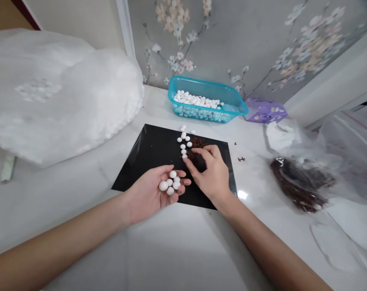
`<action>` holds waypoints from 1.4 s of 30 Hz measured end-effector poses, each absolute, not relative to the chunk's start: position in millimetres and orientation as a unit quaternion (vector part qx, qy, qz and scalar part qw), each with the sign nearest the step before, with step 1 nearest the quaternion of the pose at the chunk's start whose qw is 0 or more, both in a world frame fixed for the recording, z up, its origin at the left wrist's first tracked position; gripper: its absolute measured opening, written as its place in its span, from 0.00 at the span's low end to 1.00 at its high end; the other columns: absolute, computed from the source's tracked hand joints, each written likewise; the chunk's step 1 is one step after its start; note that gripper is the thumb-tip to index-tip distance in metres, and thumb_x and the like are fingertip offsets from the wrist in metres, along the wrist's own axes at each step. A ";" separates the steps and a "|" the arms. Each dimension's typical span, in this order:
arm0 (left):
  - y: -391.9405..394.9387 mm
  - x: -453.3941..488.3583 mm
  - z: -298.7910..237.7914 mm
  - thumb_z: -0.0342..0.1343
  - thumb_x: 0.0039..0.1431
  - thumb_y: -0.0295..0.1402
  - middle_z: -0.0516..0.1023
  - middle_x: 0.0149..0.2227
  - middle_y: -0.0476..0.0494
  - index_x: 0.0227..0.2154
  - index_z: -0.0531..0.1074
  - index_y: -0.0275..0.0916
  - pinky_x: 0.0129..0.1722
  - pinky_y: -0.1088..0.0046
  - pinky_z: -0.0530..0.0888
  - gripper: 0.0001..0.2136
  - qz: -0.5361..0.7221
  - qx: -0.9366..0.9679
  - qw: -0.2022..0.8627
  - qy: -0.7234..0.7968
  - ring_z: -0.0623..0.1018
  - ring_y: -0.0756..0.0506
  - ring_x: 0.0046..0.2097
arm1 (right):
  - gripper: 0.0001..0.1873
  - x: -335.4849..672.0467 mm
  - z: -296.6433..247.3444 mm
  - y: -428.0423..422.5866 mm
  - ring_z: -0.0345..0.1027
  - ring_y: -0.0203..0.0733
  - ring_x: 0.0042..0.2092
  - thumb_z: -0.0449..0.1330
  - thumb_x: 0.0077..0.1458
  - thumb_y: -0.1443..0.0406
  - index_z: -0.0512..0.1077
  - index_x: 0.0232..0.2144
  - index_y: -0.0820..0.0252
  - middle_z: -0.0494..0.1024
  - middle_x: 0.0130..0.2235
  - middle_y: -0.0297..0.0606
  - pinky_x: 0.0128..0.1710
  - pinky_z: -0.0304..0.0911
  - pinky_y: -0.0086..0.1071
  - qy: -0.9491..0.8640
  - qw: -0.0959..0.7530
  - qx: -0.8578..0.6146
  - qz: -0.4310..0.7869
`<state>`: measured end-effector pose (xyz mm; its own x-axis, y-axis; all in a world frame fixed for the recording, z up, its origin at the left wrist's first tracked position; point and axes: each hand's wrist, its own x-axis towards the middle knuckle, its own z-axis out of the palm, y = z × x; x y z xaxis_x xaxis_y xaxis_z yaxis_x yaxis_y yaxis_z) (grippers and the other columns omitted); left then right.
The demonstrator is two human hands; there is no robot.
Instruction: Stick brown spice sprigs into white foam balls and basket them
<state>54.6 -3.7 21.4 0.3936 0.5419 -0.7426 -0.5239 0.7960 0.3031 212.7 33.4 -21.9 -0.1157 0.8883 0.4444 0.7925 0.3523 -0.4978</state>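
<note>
Glossy white tabletop [165, 258], bright glare spot at right. Grey wallpaper [246, 36] behind, pale blossoms on thin branches; white vertical trim [125, 28] at its left. Purple patterned packet [265, 111] near wall. Crumpled white tissue-like piece [278, 135] just in front. Pale green strip [8, 167] far left, partly hidden. Dark red edging [25, 13], upper left corner.

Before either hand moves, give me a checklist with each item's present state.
1. Left hand palm up, cupping white balls: ok.
2. Right hand over the black sheet: ok.
3. Right thumb gripping the nearest ball on the sheet: cannot tell.
4. All reddish-brown pieces on the sheet: not ok; a few lie on the table to its right.
5. Teal basket holding more white balls: ok.
</note>
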 end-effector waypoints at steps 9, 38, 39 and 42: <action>-6.6 56.4 19.3 0.49 0.56 0.31 0.77 0.34 0.37 0.30 0.72 0.31 0.26 0.80 0.75 0.09 0.337 0.027 0.821 0.460 0.76 0.50 0.29 | 0.12 208.9 -23.7 35.9 0.67 0.36 0.32 0.55 0.55 0.59 0.74 0.39 0.53 0.70 0.38 0.36 0.25 0.59 0.28 -0.776 0.289 -0.555 0.076; -2.7 51.7 18.9 0.46 0.57 0.26 0.75 0.36 0.34 0.33 0.71 0.28 0.29 0.80 0.76 0.09 0.414 0.009 0.796 0.442 0.76 0.51 0.30 | 0.13 213.2 -11.1 60.9 0.62 0.33 0.27 0.56 0.53 0.60 0.76 0.37 0.58 0.70 0.33 0.36 0.28 0.60 0.31 -0.748 0.372 -0.537 0.117; -2.8 51.3 19.3 0.47 0.57 0.26 0.75 0.36 0.33 0.32 0.71 0.28 0.29 0.80 0.76 0.09 0.415 0.008 0.796 0.441 0.76 0.51 0.30 | 0.13 213.3 -11.7 67.9 0.63 0.35 0.28 0.57 0.51 0.59 0.76 0.36 0.57 0.70 0.34 0.36 0.29 0.60 0.31 -0.751 0.345 -0.553 0.108; -3.0 50.1 20.2 0.47 0.57 0.26 0.75 0.36 0.33 0.32 0.71 0.28 0.29 0.81 0.76 0.09 0.419 0.005 0.793 0.442 0.76 0.51 0.30 | 0.12 212.9 -12.9 81.4 0.64 0.36 0.29 0.59 0.48 0.57 0.76 0.30 0.58 0.70 0.32 0.36 0.29 0.58 0.31 -0.747 0.305 -0.574 0.140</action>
